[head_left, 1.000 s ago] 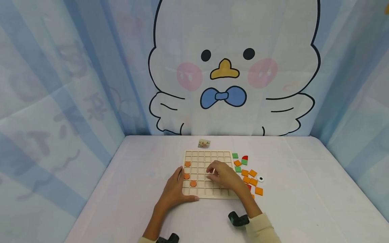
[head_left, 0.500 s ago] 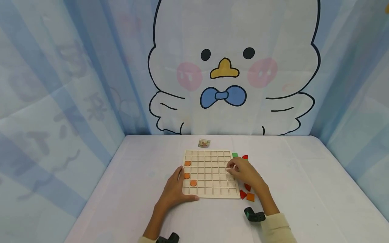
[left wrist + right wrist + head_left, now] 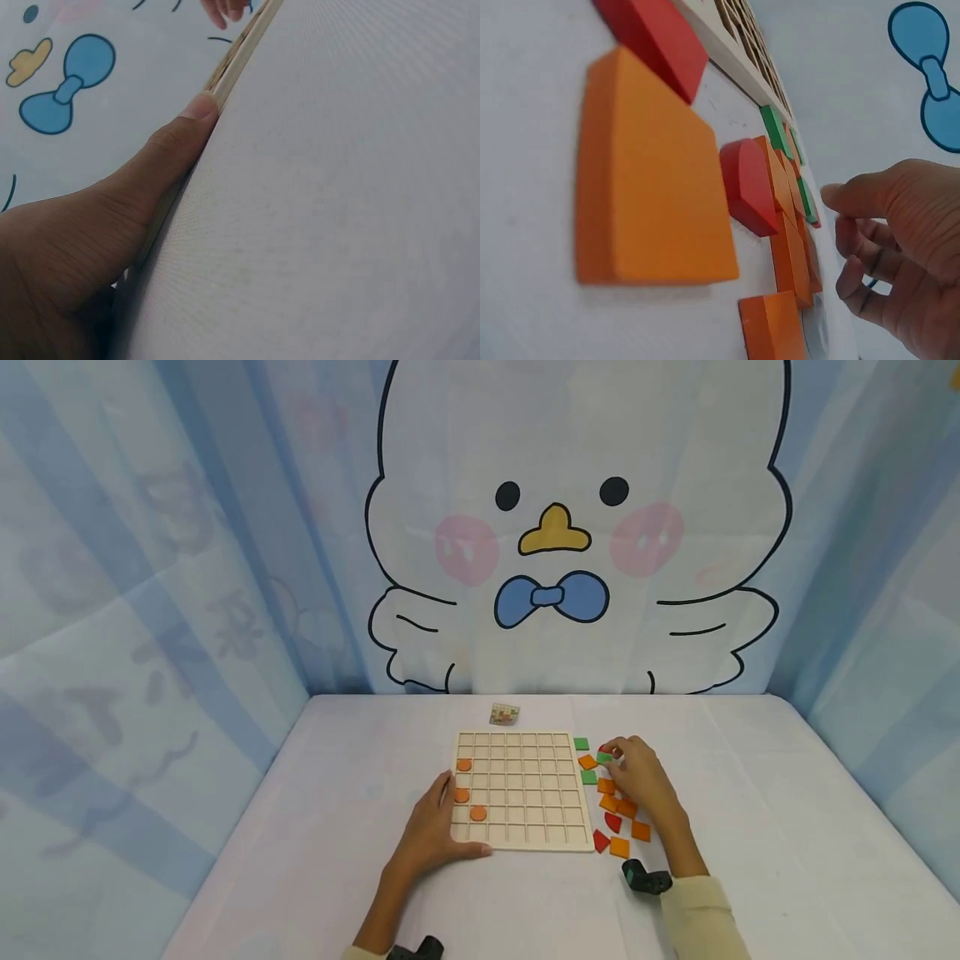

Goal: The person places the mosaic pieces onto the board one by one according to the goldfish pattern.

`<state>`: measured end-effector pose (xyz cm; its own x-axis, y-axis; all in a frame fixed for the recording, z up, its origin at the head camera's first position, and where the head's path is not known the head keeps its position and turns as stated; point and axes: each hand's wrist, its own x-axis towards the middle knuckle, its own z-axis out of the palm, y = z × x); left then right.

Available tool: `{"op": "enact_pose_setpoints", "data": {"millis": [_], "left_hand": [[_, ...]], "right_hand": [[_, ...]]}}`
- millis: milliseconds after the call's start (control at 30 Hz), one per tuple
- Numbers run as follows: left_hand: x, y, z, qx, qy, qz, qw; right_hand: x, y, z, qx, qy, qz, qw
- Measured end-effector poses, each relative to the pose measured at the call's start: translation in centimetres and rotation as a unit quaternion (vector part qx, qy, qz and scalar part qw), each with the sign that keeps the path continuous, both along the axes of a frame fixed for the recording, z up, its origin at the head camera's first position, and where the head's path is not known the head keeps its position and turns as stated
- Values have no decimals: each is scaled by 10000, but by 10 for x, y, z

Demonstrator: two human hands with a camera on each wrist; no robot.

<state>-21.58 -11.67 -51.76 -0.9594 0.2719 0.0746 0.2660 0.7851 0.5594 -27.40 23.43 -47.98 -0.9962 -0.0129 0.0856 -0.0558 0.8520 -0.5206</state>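
At a cloth-covered worktop (image 3: 375, 777), a person in cream sleeves (image 3: 705, 914) bends to a gridded wooden board (image 3: 532, 793), with twelve o'clock taken as the board's far side. Nearest, dark gadgets (image 3: 647, 878) sit at both wrists. The left hand (image 3: 431, 827) rests against the board's corner at eight o'clock, thumb along the near edge, fingers on the left edge, thumb and fingers spread apart. By four o'clock, outside the board, lie an orange square (image 3: 619, 847) and a red piece (image 3: 601, 841). Three orange discs sit in the grid: one at eight (image 3: 478, 813), one at nine (image 3: 462, 795), one toward ten (image 3: 464, 765). More orange squares (image 3: 606, 786) crowd at three, beside the right hand (image 3: 643, 777). Its thumb and forefinger stand apart about a green square (image 3: 603, 759) at two o'clock; whether they touch it, I cannot tell. Farther off, another green square (image 3: 581, 743) lies just beside the board, and a small packet (image 3: 504, 714) lies near twelve. Beyond hangs a curtain (image 3: 697, 443) printed with a cartoon bird in a blue bow tie (image 3: 547, 598).
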Motion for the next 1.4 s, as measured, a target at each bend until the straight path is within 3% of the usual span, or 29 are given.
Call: {"op": "enact_pose_setpoints", "data": {"millis": [233, 433, 867, 1233, 1400], "left_hand": [[-1, 1, -3, -97, 35, 11, 9999], [0, 0, -3, -114, 110, -12, 9999], [-1, 0, -3, -127, 69, 15, 9999], [0, -1, -6, -97, 138, -47, 9998], [-2, -1, -5, -133, 159, -50, 9998]], "right_hand": [[-12, 14, -6, 75, 4, 63, 10000], [-23, 18, -6, 123, -447, -5, 9989], [-35, 18, 2, 278, -975, 37, 9948], [-39, 16, -2, 228, -619, 166, 9977], [-39, 16, 0, 160, -738, 249, 9968]]}}
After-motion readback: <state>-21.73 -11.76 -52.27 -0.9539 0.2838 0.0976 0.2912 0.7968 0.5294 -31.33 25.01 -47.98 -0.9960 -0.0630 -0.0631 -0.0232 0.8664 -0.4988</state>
